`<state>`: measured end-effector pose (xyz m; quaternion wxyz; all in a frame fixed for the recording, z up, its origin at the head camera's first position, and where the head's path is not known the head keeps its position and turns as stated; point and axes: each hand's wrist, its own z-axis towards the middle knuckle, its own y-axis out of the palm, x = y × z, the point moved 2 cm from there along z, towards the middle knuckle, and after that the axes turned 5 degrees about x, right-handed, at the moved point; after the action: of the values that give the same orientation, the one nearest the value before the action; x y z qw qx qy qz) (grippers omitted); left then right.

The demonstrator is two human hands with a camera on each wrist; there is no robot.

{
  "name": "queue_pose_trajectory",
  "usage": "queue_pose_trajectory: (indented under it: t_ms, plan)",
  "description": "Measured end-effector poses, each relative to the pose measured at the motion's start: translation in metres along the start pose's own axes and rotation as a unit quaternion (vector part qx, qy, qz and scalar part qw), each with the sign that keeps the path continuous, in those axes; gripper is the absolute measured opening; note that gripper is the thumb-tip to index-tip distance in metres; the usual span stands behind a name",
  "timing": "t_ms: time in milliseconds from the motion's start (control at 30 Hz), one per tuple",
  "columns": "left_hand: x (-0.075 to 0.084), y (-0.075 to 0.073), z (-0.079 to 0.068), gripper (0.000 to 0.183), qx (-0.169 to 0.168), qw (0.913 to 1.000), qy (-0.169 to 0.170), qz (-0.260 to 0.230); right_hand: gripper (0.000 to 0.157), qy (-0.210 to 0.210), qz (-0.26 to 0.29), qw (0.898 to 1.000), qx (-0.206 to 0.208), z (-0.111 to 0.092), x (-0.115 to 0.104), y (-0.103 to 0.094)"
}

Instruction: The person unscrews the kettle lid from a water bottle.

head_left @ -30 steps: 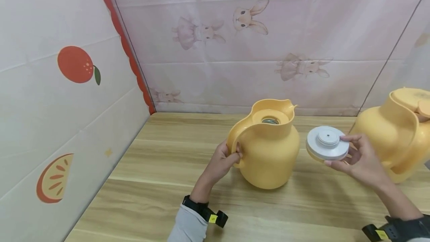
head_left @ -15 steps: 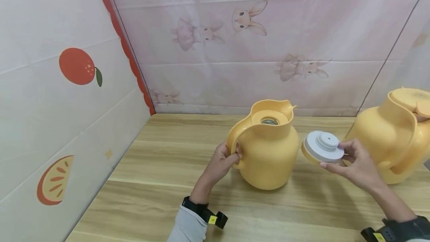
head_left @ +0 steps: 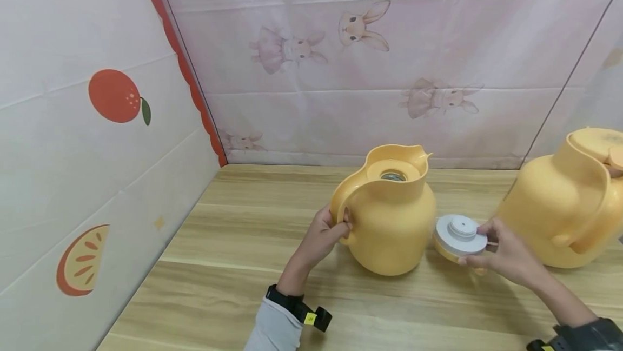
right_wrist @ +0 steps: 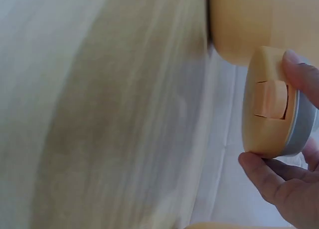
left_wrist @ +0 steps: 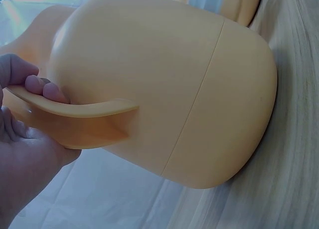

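A yellow thermos jug (head_left: 394, 226) stands upright on the table, its round mouth uncovered. My left hand (head_left: 318, 237) grips the jug's handle (left_wrist: 84, 110), fingers wrapped through the loop. Just right of the jug, my right hand (head_left: 508, 253) pinches a round lid (head_left: 459, 234) between thumb and fingers, its white stopper side facing up. In the right wrist view the lid (right_wrist: 269, 99) shows its yellow rim with a small orange-yellow button, and it is held above the tabletop.
A second yellow jug (head_left: 555, 210) with its lid on stands at the right, close behind my right hand. The wooden table (head_left: 233, 264) meets a printed back wall (head_left: 311, 118) and a white left wall (head_left: 39, 178).
My right hand has lowered the lid toward the table and moved slightly left, nearer the open jug. The left hand and the jug have stayed in place.
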<state>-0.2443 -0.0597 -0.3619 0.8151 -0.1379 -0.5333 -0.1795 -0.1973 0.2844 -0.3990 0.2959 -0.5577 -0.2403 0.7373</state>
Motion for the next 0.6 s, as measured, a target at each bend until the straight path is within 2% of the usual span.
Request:
queue_pose_trajectory:
  t_ms: [367, 600]
  plan:
    - [0.002, 0.001, -0.002, 0.009, 0.01, 0.9999, -0.006, 0.0, 0.077, 0.02, -0.044, 0.997, -0.057, 0.003, 0.006, 0.013]
    - [0.001, 0.001, -0.002, 0.01, 0.009, 1.0, -0.004, 0.003, 0.077, 0.021, -0.053, 0.996, -0.07, 0.003, 0.009, 0.016]
